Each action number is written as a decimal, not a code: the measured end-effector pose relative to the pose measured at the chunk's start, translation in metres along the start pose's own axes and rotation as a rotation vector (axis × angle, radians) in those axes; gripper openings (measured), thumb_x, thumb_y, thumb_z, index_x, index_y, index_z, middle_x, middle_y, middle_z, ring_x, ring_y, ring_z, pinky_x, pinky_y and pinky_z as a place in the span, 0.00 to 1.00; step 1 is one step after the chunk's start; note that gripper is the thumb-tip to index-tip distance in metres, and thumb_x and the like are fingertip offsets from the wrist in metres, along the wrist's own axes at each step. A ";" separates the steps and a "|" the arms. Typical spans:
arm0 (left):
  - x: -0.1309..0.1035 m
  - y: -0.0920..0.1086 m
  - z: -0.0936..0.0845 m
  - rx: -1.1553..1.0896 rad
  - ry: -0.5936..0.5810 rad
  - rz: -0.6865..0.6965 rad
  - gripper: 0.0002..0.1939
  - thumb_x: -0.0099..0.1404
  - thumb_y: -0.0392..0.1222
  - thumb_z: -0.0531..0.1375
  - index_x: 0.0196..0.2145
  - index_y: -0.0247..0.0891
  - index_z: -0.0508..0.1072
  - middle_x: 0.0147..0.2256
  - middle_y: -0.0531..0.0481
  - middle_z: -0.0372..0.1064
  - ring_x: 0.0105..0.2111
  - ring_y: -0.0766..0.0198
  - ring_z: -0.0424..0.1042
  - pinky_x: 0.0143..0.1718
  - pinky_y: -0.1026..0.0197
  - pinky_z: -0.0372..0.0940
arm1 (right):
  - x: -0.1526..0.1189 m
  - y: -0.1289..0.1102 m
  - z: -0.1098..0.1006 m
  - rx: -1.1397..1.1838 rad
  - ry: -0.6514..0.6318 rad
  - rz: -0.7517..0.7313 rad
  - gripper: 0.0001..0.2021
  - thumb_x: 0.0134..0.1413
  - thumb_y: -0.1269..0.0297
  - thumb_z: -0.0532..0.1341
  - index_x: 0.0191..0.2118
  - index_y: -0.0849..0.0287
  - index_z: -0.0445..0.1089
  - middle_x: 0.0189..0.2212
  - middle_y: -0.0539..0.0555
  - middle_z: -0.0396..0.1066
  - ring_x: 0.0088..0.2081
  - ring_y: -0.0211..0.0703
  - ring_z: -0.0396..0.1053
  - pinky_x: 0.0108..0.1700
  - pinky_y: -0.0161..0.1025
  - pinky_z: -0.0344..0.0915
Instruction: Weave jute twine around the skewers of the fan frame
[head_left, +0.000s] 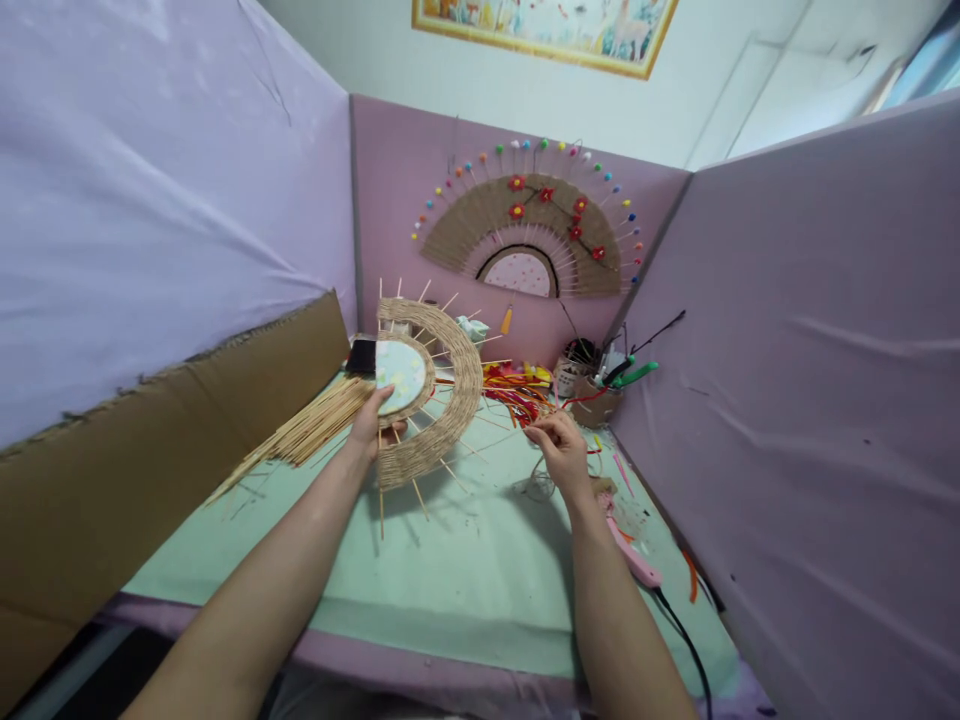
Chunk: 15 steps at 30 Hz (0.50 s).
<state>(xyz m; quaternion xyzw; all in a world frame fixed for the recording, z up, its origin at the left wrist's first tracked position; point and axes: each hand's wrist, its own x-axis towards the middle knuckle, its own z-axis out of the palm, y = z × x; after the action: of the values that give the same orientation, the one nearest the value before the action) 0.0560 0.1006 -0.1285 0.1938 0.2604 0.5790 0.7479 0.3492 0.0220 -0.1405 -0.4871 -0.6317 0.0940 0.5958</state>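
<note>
My left hand grips a half-round woven fan by its pale patterned centre, thumb in front and fingers behind. Thin wooden sticks radiate from the fan, with bands of brown twine woven round them and their tips poking past the outer edge. The fan is held upright above the table, its straight side to the left. To the right of it, my right hand pinches a thin strand of twine that runs toward the fan. More loose twine hangs or lies below that hand; which of the two I cannot tell.
Bamboo sticks lie in a bundle on the left, beside a cardboard strip. Red and orange pipe cleaners lie behind. A pink glue gun with a black cord is at right. A finished fan hangs on the back panel.
</note>
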 end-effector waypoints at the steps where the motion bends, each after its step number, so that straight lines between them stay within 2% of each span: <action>1: 0.000 -0.001 0.000 0.013 -0.001 -0.003 0.12 0.58 0.36 0.59 0.41 0.31 0.70 0.23 0.49 0.71 0.13 0.71 0.64 0.08 0.72 0.54 | 0.000 -0.001 0.001 0.001 0.007 0.001 0.07 0.49 0.59 0.62 0.25 0.55 0.71 0.25 0.51 0.61 0.28 0.40 0.57 0.33 0.39 0.55; 5: -0.002 -0.006 0.001 0.047 -0.024 -0.034 0.12 0.57 0.35 0.60 0.40 0.30 0.70 0.24 0.48 0.73 0.14 0.70 0.65 0.07 0.72 0.54 | -0.003 -0.003 0.007 0.018 0.018 0.035 0.07 0.49 0.60 0.62 0.26 0.55 0.71 0.25 0.51 0.65 0.29 0.41 0.60 0.33 0.38 0.56; 10: -0.004 -0.008 0.002 0.029 -0.036 -0.105 0.10 0.59 0.35 0.59 0.39 0.30 0.70 0.25 0.47 0.73 0.14 0.69 0.66 0.07 0.72 0.54 | -0.007 0.000 0.015 0.040 0.003 0.156 0.09 0.48 0.57 0.62 0.26 0.57 0.72 0.22 0.50 0.67 0.25 0.40 0.60 0.30 0.37 0.56; 15: -0.006 -0.009 0.003 0.041 -0.045 -0.146 0.10 0.59 0.35 0.59 0.39 0.30 0.71 0.25 0.46 0.74 0.15 0.69 0.67 0.07 0.71 0.55 | -0.008 0.001 0.018 0.086 0.021 0.181 0.10 0.47 0.56 0.63 0.26 0.58 0.72 0.22 0.50 0.68 0.24 0.39 0.60 0.29 0.36 0.55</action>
<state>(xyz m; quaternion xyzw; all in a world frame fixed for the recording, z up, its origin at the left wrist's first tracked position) 0.0636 0.0926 -0.1301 0.2024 0.2688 0.5131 0.7896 0.3332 0.0254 -0.1515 -0.5171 -0.5742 0.1695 0.6117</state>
